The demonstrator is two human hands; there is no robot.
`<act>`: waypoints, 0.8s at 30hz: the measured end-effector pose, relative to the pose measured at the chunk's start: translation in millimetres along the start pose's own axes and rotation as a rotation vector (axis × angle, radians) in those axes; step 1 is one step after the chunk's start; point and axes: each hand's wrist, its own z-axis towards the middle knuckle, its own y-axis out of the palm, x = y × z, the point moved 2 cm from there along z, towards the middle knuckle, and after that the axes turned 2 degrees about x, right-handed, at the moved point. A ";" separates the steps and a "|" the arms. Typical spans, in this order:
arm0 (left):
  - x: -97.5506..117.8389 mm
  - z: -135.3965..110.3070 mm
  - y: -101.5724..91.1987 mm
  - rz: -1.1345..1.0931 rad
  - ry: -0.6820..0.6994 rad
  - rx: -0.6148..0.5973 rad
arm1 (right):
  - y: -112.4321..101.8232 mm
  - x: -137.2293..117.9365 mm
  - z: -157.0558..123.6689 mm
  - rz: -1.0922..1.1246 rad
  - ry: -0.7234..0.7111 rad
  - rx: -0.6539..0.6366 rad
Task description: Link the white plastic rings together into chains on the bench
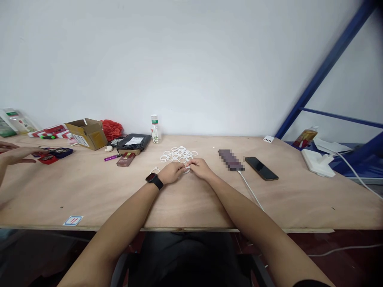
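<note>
My left hand [172, 172], with a black watch on its wrist, and my right hand [200, 168] meet at the middle of the wooden table [89, 191]. Both pinch a small white ring [187, 170] between their fingertips. Just beyond them lies a pile of several white rings [178, 154]. One more white ring [154, 171] lies left of my left wrist.
A black phone [261, 168] and a blurred dark block [230, 160] with a white cable lie to the right. A small bottle [154, 128], a black bag [133, 142] and a cardboard box [86, 133] stand at the back left. Another person's hand [14, 154] reaches in at far left.
</note>
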 end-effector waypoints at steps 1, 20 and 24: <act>-0.2 -0.3 -3.0 0.013 -0.007 0.012 | -0.7 1.8 0.6 0.019 -0.001 -0.006; -12.8 -2.8 -13.3 0.186 -0.127 0.134 | -10.6 7.0 2.9 -0.424 -0.182 0.067; -12.2 -0.6 -5.1 0.078 -0.122 0.215 | -8.6 -5.4 -1.1 -0.203 -0.222 0.100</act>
